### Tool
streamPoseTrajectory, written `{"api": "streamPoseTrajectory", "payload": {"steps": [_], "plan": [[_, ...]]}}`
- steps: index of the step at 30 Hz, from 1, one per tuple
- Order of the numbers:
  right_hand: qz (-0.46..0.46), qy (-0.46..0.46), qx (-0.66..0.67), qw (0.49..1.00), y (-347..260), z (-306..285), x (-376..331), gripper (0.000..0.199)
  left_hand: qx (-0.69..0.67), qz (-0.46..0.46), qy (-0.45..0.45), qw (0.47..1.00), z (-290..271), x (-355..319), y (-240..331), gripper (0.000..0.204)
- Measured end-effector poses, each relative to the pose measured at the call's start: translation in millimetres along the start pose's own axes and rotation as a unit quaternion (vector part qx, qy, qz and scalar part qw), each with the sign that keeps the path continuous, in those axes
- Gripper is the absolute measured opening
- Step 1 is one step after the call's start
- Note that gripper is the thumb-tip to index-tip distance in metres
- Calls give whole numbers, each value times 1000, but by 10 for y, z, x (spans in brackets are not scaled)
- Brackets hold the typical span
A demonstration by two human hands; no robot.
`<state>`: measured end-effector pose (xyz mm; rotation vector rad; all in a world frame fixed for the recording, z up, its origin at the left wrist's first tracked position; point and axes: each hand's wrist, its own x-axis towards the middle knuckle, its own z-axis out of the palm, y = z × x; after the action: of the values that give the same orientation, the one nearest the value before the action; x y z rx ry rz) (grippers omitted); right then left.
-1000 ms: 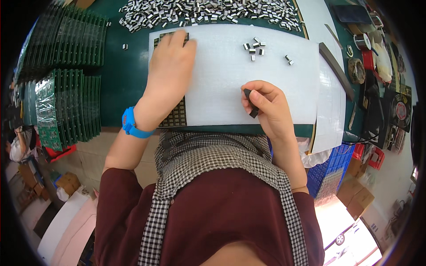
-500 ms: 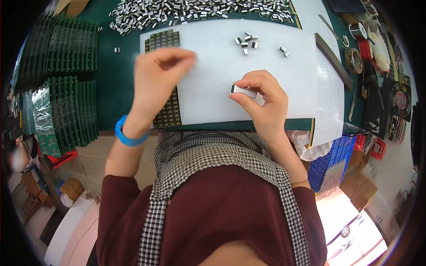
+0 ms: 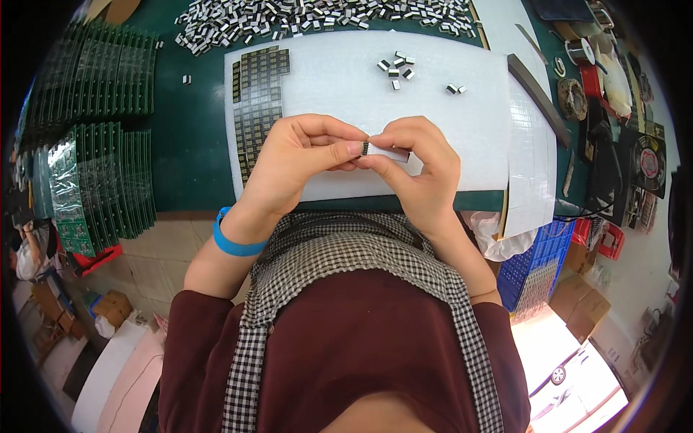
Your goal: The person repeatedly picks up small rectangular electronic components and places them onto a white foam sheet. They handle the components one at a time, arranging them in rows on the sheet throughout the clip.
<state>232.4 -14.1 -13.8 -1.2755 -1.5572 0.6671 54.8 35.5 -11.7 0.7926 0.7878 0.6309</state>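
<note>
A green counter (image 3: 184, 151) bears a white sheet (image 3: 332, 79) and heaped blocks (image 3: 325, 19); a blue crate (image 3: 518, 274) stands below, right. Left hand (image 3: 299, 155) and right hand (image 3: 426, 164) pinch one white block (image 3: 390, 153).

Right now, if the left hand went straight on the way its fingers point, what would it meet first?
Probably the white block in the right hand; its dark end sits at the left fingertips, though depth is unclear.

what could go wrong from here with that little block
The small black-and-white block is pinched by the fingers of the right hand, with the left hand at its dark end, so it might slip. The left hand is also close to the rows of dark modules and could nudge them.
</note>
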Motion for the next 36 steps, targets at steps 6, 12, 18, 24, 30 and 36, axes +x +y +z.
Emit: {"api": "streamPoseTrajectory", "payload": {"steps": [6, 12, 18, 24, 30, 36], "plan": [[-73, -49, -148, 985, 7, -8, -38, 21, 153, 31, 17, 988, 105, -41, 58, 23], [302, -89, 287, 905, 25, -135, -13, 9, 247, 42, -97, 963, -184, 164, 312, 22], [368, -102, 397, 835, 93, -116, -14, 21, 796, 268, 187, 509, -355, 393, 232, 18], [381, -95, 361, 846, 99, -121, 14, 26, 879, 302, 158, 332, -380, 518, 45, 11], [348, -71, 306, 883, 14, -129, 12, 21, 734, 422, 184, 500, -476, 412, 267, 20], [102, 0, 57, 993, 10, -70, -18, 19, 84, 101, 33, 991, -73, 123, 98, 31]]}}
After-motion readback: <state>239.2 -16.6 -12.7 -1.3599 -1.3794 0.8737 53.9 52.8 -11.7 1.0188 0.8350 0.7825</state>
